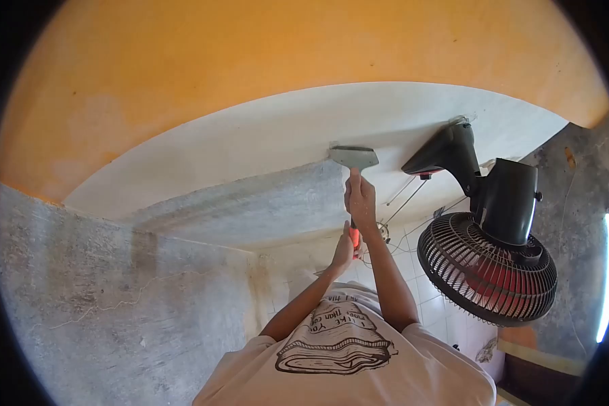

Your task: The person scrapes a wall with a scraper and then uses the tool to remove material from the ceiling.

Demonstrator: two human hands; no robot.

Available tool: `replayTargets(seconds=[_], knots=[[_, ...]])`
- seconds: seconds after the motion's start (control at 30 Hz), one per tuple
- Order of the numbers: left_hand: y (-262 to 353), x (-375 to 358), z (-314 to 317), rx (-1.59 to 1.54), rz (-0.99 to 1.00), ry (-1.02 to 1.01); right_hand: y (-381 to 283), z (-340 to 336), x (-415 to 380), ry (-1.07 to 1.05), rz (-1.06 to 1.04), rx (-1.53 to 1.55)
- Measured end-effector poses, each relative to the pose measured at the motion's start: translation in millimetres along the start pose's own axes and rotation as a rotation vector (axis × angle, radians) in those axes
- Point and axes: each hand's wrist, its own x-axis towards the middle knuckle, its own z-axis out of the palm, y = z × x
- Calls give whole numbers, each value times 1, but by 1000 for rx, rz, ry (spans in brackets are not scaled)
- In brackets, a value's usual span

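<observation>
Both my hands hold a wide-bladed scraper [354, 158] in front of me. My right hand [361, 201] is wrapped round the upper handle, just below the grey head. Lower down, my left hand [345, 249] grips the red and black end of the handle. The blade's edge meets the white painted surface [264, 132]. Left of and below the blade lies a bare grey patch [271, 199] with a ragged border against the white.
A black fan [488, 271] with a round wire cage is mounted close on my right. Cords [407, 199] hang beside its bracket. An orange painted surface [304, 47] curves along the top. At left stands a rough grey wall [115, 298], and white tiles [433, 308] show behind my right arm.
</observation>
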Motion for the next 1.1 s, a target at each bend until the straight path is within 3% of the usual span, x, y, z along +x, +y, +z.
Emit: replayTargets(seconds=[0.13,0.23,0.3,0.33,0.5,0.57,0.63,0.73,0.9,0.97,1.1], knots=[[-23,-1,-45,116,-55,33,48,-3,-18,-16,-5,-6],[-7,-13,-63,147,77,151,58,-4,-44,-86,-55,-108],[25,-23,-67,281,418,86,60,0,-55,-104,-68,-122],[40,-27,-65,260,476,73,64,2,-56,-156,-84,-124],[92,-49,-67,137,500,41,57,20,-71,-356,-111,-267],[108,-65,-73,294,427,116,68,27,-79,-386,-73,-239],[113,-75,-79,298,375,136,73,32,-89,-477,99,1],[129,-86,-77,175,466,226,78,44,-113,-505,111,-107],[153,-44,-88,127,446,180,148,44,-128,-391,133,-214],[160,-33,-80,122,424,118,163,36,-121,-238,181,-225],[153,-8,-75,80,363,-34,179,10,-97,6,-8,-472]])
